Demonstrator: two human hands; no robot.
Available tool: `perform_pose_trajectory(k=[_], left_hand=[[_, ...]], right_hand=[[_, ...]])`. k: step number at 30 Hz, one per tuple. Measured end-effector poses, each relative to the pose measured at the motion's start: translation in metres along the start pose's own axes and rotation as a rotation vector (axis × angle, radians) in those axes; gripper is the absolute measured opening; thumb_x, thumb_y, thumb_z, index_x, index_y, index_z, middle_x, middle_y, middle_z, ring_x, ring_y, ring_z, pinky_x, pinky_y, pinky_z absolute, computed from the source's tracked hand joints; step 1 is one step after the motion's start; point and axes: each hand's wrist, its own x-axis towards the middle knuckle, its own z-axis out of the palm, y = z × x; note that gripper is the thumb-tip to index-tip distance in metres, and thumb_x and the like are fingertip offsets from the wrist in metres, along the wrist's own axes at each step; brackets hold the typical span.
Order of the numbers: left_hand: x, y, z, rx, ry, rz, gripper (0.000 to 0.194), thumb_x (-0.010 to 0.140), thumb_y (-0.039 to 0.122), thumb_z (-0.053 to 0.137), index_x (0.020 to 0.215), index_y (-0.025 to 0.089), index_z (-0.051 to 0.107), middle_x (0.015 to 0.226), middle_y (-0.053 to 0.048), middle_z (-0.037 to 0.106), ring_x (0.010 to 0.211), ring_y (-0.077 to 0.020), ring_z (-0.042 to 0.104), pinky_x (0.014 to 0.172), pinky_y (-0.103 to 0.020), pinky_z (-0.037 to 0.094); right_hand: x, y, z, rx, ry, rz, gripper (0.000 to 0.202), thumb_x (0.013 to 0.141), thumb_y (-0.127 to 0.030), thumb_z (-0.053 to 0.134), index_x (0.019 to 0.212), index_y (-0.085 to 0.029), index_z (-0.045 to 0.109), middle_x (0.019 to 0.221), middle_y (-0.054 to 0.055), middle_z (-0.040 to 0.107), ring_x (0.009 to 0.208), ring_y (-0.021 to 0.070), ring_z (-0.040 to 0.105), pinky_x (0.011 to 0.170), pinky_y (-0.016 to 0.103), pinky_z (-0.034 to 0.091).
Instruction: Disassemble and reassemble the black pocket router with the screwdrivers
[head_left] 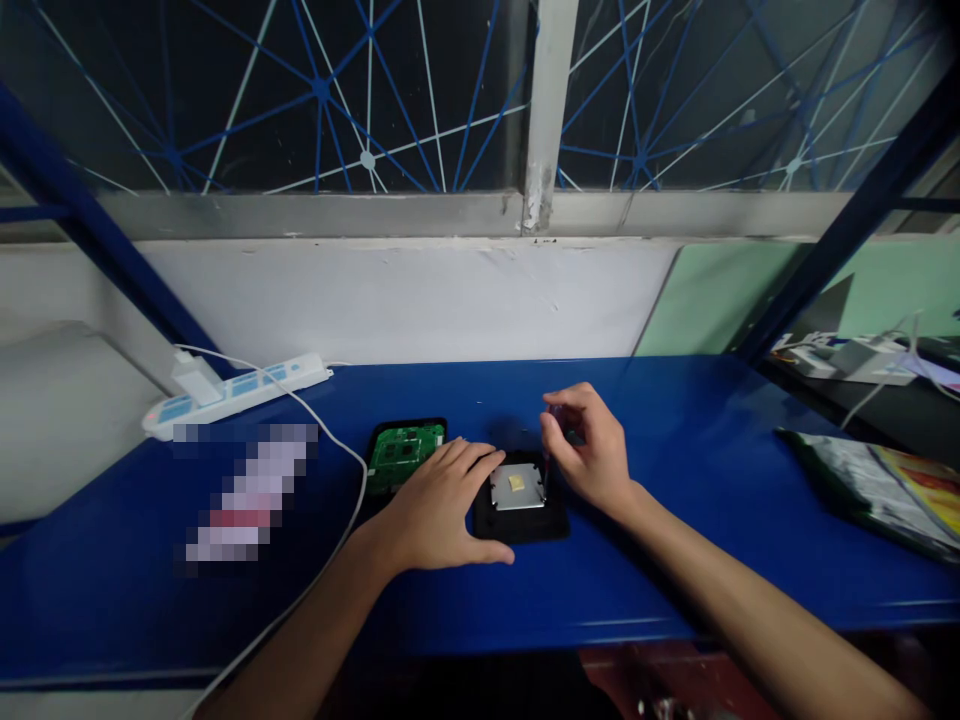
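My right hand (589, 445) is closed around a screwdriver (553, 412), whose shaft points down at the right edge of a silver metal plate (531, 484). A small yellowish pad sits at the middle of that plate. Beneath it lies a square black plastic cover (521, 526), flat on the table. My left hand (439, 510) rests against the cover's left side, fingers stretched and thumb apart. Behind my left hand, a green circuit board (405, 453) sits in a black casing, partly hidden by the hand.
The blue table (675, 590) carries a white power strip (240, 392) with a plug, and its white cable (364, 490) runs past my left forearm. A blurred-out item (255, 495) lies at left. At right are a shiny packet (877, 485) and a white box (866, 358).
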Motion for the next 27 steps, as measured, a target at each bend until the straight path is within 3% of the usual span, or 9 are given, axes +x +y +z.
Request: perform_pose_trajectory(k=[9, 17, 27], left_hand=[[0.0, 0.001, 0.001, -0.003, -0.018, -0.013, 0.101, 0.069, 0.08, 0.065, 0.147, 0.02, 0.041, 0.147, -0.015, 0.048, 0.136, -0.0426, 0.042, 0.113, -0.058, 0.033], [0.001, 0.004, -0.002, 0.008, -0.052, -0.038, 0.1, 0.071, 0.077, 0.067, 0.146, 0.016, 0.042, 0.147, -0.015, 0.048, 0.136, -0.0411, 0.041, 0.113, -0.056, 0.034], [0.001, 0.003, 0.0, -0.005, 0.001, 0.002, 0.093, 0.071, 0.072, 0.071, 0.143, 0.019, 0.043, 0.142, -0.014, 0.052, 0.13, -0.0384, 0.047, 0.11, -0.053, 0.038]], right_hand=[[-0.001, -0.006, -0.002, 0.028, -0.034, -0.027, 0.021, 0.092, -0.013, 0.056, 0.109, -0.024, 0.055, 0.087, 0.001, 0.057, 0.069, 0.0129, 0.06, 0.06, 0.029, 0.054], [-0.008, -0.006, -0.005, 0.179, -0.097, -0.005, 0.022, 0.095, -0.011, 0.044, 0.111, -0.023, 0.052, 0.097, 0.004, 0.061, 0.067, 0.0116, 0.065, 0.062, 0.029, 0.056], [-0.002, -0.014, -0.006, 0.08, -0.089, -0.106, 0.021, 0.091, -0.014, 0.055, 0.111, -0.021, 0.054, 0.094, 0.005, 0.068, 0.079, 0.0151, 0.068, 0.067, 0.029, 0.055]])
